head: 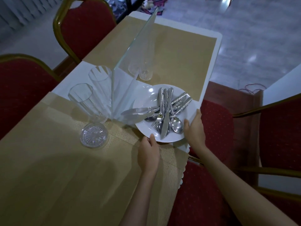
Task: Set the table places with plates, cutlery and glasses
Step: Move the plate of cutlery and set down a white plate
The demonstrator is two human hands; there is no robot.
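Both hands hold one white plate (146,101) at the near right edge of the bench (48,168). The left hand (149,154) takes the plate's near rim, thumb lying on top of the rim and the fingers hidden beneath, a closed grip on the plate. The right hand (194,128) clasps the right rim in the same way, thumb on the upper face, fingers under it. On the plate lies a heap of cutlery (164,111): knives, forks and spoons, crossing one another. Left of the plate stand two tall glasses (91,101) side by side, with a small cut-glass bowl (94,135) just before them. A glass divider (130,62) stands upright along the middle of the bench, and another tall glass (145,69) stands beyond it. Red chairs (211,132) stand round the bench.
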